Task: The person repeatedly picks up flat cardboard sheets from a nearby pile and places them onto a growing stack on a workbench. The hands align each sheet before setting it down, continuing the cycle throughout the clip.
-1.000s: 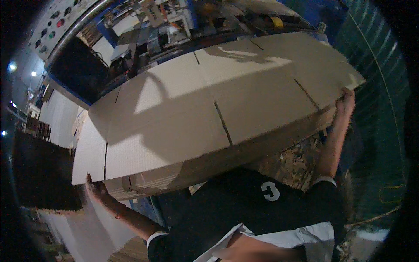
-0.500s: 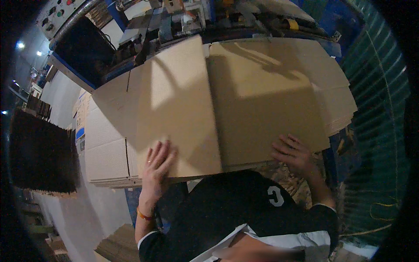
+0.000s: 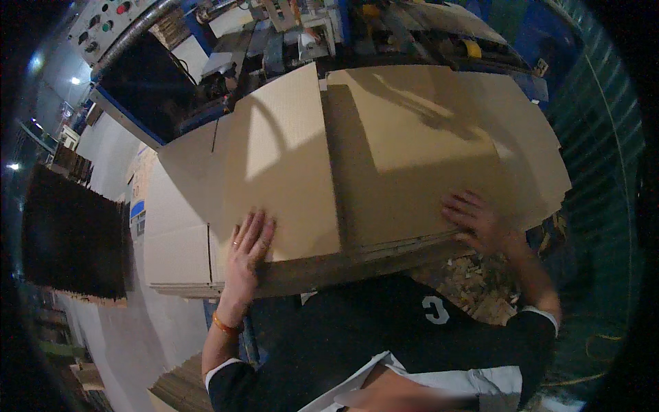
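Note:
A large brown cardboard sheet with folded panels (image 3: 288,165) lies before me on a stack of flat cardboard sheets (image 3: 175,250). My left hand (image 3: 250,240) rests flat near the front edge of its left panel, fingers stretched out; a ring and an orange wristband show. On the right, my right hand (image 3: 473,220) lies at the front right part of the wider panel (image 3: 419,185), fingers spread and slightly blurred. A dark gap runs between the two panels. Neither hand grips anything.
A blue machine with belts and bars (image 3: 274,48) stands beyond the sheets, its control panel (image 3: 103,31) at far left. A dark stack (image 3: 75,233) stands left. Green corrugated wall (image 3: 597,172) borders the right. Cardboard scraps (image 3: 473,285) lie below the front edge.
The cardboard sheet's front edge has shifted away from me, baring more of the stack's front side. Both hands have moved slightly forward with it, the right also a little to the right.

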`<state>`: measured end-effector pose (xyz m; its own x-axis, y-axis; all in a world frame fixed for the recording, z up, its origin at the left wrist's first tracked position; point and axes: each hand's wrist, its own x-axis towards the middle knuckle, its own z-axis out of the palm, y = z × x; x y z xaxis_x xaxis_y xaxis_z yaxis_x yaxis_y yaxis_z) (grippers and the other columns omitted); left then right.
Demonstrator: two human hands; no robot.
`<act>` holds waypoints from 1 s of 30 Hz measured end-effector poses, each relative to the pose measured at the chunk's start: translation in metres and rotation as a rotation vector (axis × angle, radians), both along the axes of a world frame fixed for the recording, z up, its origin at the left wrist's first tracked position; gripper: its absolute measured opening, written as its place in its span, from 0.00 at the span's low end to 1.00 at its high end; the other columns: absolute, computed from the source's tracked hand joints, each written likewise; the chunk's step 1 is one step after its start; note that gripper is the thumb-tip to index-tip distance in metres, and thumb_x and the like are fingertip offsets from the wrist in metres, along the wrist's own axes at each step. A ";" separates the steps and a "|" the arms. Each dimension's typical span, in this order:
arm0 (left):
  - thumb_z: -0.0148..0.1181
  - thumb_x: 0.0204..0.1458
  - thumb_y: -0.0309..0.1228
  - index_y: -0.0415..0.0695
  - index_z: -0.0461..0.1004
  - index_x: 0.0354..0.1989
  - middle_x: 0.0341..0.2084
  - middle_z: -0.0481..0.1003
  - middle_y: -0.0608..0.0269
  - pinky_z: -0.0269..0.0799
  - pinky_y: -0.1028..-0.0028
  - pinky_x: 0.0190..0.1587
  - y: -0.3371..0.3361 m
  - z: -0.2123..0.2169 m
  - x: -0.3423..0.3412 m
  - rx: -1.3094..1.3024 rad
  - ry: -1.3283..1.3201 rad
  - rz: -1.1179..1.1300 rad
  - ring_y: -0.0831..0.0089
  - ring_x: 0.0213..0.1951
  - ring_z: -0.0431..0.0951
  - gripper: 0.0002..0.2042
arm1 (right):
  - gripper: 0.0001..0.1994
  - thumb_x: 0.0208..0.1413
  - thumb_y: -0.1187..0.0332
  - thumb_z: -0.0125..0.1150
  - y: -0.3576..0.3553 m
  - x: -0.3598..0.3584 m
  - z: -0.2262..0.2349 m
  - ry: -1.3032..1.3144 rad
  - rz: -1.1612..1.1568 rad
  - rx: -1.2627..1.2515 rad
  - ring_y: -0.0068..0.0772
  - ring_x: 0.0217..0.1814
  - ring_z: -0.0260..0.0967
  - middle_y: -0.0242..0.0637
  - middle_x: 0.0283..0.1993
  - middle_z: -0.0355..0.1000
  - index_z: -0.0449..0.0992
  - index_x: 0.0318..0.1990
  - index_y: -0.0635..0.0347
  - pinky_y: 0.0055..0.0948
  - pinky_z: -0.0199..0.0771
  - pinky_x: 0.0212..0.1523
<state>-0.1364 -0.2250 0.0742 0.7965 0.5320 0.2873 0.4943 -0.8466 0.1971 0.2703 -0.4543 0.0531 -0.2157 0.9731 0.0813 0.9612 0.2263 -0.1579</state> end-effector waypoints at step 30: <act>0.59 0.48 0.39 0.31 0.54 0.58 0.56 0.58 0.37 0.48 0.63 0.62 0.094 -0.048 -0.095 0.415 -0.565 1.029 0.48 0.59 0.58 0.34 | 0.25 0.54 0.54 0.52 -0.042 0.085 -0.012 0.018 -1.311 0.480 0.51 0.62 0.54 0.50 0.59 0.60 0.65 0.54 0.63 0.39 0.53 0.61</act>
